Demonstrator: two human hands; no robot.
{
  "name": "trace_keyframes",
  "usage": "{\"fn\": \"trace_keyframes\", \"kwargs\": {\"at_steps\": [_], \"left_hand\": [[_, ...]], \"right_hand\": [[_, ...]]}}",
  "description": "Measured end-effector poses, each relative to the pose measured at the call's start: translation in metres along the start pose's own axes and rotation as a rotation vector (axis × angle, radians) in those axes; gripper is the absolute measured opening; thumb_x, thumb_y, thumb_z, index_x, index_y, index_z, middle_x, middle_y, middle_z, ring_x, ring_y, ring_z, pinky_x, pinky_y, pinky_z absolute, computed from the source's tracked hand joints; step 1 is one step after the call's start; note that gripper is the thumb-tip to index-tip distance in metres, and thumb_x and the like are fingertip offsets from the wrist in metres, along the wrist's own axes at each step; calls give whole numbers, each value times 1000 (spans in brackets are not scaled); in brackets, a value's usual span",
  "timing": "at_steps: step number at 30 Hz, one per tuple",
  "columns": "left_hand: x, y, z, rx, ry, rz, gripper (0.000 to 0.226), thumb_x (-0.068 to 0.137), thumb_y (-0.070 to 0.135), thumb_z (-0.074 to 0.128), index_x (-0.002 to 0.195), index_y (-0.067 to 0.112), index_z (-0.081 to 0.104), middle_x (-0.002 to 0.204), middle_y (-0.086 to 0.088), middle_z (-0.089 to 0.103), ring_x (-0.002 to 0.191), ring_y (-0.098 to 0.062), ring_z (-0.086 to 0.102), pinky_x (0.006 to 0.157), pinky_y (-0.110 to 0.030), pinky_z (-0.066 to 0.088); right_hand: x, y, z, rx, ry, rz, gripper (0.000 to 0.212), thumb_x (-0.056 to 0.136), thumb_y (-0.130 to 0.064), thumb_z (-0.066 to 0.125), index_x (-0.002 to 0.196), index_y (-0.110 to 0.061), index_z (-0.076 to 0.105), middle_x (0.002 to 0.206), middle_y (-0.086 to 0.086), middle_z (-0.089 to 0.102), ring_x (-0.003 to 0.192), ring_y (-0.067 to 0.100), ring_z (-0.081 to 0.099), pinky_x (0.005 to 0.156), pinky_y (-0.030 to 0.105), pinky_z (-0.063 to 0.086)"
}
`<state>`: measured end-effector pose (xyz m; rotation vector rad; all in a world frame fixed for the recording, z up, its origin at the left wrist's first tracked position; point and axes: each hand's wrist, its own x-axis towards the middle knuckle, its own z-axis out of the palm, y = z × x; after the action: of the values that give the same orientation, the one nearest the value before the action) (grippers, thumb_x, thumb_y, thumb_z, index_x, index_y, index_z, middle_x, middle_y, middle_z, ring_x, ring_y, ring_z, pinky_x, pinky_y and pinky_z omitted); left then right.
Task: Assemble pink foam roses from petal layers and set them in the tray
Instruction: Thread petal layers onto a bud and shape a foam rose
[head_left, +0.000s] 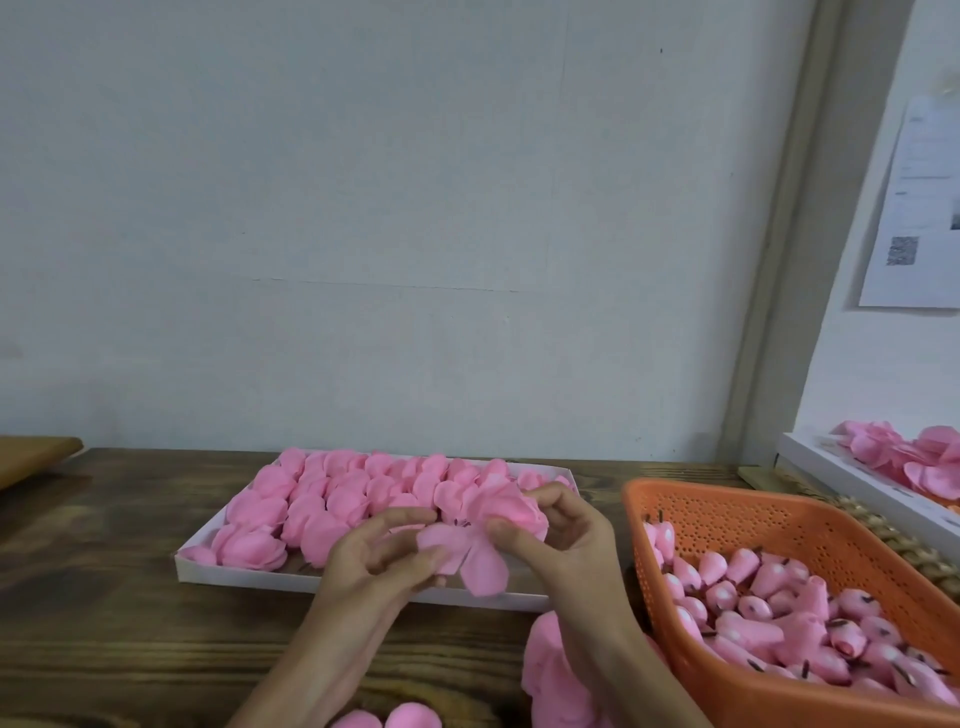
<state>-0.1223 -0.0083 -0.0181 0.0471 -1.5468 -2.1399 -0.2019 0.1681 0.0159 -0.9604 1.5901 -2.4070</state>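
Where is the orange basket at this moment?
In the head view, the orange basket stands on the wooden table at the lower right, just right of the white tray and the right hand.

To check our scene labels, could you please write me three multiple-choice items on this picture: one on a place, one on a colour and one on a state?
1. Where does the basket of rose buds stand relative to the white tray?
A) to its left
B) to its right
C) inside it

2. What colour is the basket?
A) orange
B) blue
C) green

3. What are the left hand and the right hand doing?
A) lying idle and empty
B) holding a rose and a petal layer between them
C) both reaching into the basket

Answers:
1 B, the basket sits to the right of the tray.
2 A, its perforated walls are orange.
3 B, the right hand's fingers curl round the rose and the left hand pinches the petal layer.
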Motion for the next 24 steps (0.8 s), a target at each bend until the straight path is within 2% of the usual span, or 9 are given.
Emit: {"fn": "trace_keyframes", "kwargs": {"at_steps": [3,7,9,13,17,19,22,24], "left_hand": [[2,-5,0,-41,103,-21,44,54,14,99,92,5,78,95,-28,75,81,-30,76,66,-30,62],[3,-6,-3,-133,179,-10,41,60,16,88,95,-2,76,96,-26,75,85,-32,77,67,-33,63],[2,-5,0,-124,197,15,37,61,19,86,91,1,78,94,-22,76,84,-30,77,65,-32,63],[0,-4,5,-96,194,87,29,63,22,85,86,6,80,88,-16,76,83,-27,77,64,-32,62],[-1,-5,4,-138,189,132,22,69,19,82,86,4,79,86,-14,74,84,-27,75,66,-34,62],[-3,-4,4,-89,193,157,27,69,23,82,88,4,79,88,-13,74,85,-26,75,66,-35,62],[-5,-2,5,-51,204,201,27,68,26,82,86,6,77,87,-13,73,79,-25,74,61,-36,61],[-5,-2,4,-69,206,203,25,70,24,81,85,5,75,83,-16,71,72,-27,70,59,-36,60]], "right_hand": [[0,0,0,-15,-53,-1,25,71,-12,89,89,-5,74,95,21,74,90,34,73,81,41,61],[-3,-1,4,-51,-189,-8,24,71,-17,92,88,-19,77,97,18,78,92,35,76,82,43,61],[-5,0,6,-83,-226,-35,23,73,-12,91,89,-20,77,95,15,78,90,29,76,79,37,60],[-6,1,7,-176,-220,-84,22,75,-6,90,92,-12,76,93,14,78,88,30,76,76,34,60],[-7,0,7,-225,-190,-110,23,74,-3,89,89,-16,76,89,10,78,86,26,76,75,27,58],[-7,0,8,-225,-171,-111,22,75,-5,89,90,-14,76,90,11,78,87,28,76,77,32,60],[-6,-1,9,-197,-134,-107,24,75,-14,89,93,-7,76,93,13,78,89,34,75,81,47,63],[-5,-1,7,-166,-84,-75,24,74,-13,89,93,-8,76,94,13,78,91,35,75,83,50,62]]}}
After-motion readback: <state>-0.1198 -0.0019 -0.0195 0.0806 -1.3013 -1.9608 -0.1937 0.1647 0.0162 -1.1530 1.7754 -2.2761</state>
